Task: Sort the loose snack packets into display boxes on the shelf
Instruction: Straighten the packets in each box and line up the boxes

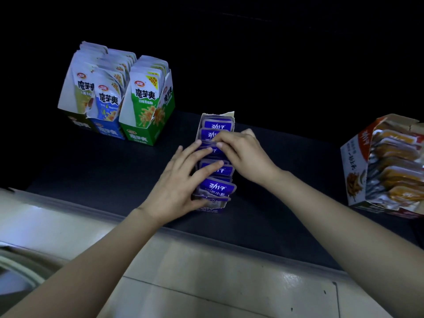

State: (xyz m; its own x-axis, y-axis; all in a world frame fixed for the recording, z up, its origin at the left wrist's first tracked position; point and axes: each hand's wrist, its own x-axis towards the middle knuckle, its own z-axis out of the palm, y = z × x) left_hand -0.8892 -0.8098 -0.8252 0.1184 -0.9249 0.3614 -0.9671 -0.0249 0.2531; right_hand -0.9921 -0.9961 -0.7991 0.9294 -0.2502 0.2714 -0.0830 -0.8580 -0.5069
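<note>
A narrow purple display box (pixel 229 115) stands on the dark shelf (pixel 114 161), filled with a row of several purple snack packets (pixel 218 188). My left hand (pixel 181 180) lies flat against the box's left side, fingers spread over the middle packets. My right hand (pixel 243 154) reaches in from the right and pinches the top edge of a purple packet in the middle of the row. Both hands touch the packets; the packets under them are partly hidden.
At the back left stand three boxes of white pouches: a dark one (pixel 75 121), a blue one (pixel 107 131) and a green one (pixel 146 134). An orange and white box (pixel 358 171) of orange packets sits at the right edge. The shelf's pale front edge (pixel 183 253) runs below.
</note>
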